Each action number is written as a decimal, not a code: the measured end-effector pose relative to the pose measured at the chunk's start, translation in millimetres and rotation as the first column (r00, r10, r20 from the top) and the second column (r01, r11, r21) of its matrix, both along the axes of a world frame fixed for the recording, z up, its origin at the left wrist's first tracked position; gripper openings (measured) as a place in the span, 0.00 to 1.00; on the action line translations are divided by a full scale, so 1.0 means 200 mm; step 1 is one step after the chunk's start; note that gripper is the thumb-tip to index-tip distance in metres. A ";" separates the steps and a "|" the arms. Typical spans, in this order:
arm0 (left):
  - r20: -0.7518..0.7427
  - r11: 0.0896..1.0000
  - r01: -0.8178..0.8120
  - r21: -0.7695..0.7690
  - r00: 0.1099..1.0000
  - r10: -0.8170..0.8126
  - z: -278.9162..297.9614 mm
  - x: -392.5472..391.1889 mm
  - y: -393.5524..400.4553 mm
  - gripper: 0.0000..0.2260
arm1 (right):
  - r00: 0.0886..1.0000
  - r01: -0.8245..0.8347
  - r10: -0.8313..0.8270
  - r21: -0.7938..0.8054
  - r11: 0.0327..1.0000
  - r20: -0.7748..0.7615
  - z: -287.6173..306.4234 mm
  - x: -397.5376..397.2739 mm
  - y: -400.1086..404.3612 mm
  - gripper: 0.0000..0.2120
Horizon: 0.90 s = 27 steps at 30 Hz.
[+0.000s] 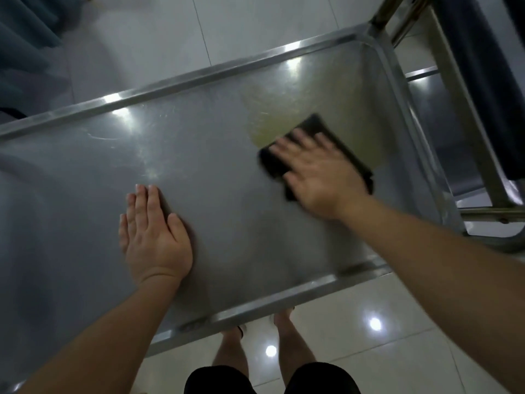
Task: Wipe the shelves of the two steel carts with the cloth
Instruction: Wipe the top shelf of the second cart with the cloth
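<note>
Centre right: my right hand [318,174], fingers spread, presses the cloth [318,129] on the shelf [221,155]. Lower left: my left hand [154,237] rests flat, fingers together.

Left hand [154,240]: flat on the shelf [221,211], fingers [142,200] toward the far rim.
Right hand [321,177]: on the cloth [318,127], right of the left fingers.
Cloth: on the shelf, under the right fingers, near the right-end rim.
Second cart [468,115]: beyond that rim.
</note>
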<state>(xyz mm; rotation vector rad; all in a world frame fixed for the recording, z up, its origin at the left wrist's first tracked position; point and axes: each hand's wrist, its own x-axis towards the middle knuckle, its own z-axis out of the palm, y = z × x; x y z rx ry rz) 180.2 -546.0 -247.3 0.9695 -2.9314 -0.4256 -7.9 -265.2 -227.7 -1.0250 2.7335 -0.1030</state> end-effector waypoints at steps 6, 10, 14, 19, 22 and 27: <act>-0.016 1.000 -0.013 -0.013 1.000 0.013 -0.01 -0.01 0.01 0.30 | 0.674 0.735 -0.736 -0.051 0.677 -0.056 0.04 -0.23 0.42 0.29; -0.013 1.000 -0.015 -0.020 1.000 0.015 -0.02 -0.01 0.00 0.30 | 0.373 0.923 -0.928 -0.109 0.369 0.021 0.03 -0.09 0.00 0.31; 0.006 1.000 -0.015 -0.011 1.000 0.015 -0.01 -0.01 0.00 0.30 | 0.664 0.744 -0.747 -0.131 0.655 0.037 0.00 0.15 -0.54 0.32; 0.025 1.000 -0.012 0.007 1.000 0.012 0.01 -0.01 0.01 0.30 | 0.986 -0.139 0.150 -0.130 0.982 0.079 -0.03 0.16 -0.85 0.31; 0.035 1.000 -0.003 0.013 0.999 0.002 0.02 -0.01 0.01 0.31 | 0.944 -0.323 0.328 -0.102 0.941 0.035 -0.02 -0.01 -0.70 0.31; 0.016 1.000 -0.005 0.008 1.000 0.004 0.03 -0.02 0.02 0.31 | 0.998 0.067 -0.067 -0.013 0.998 0.003 0.01 -0.51 -0.12 0.33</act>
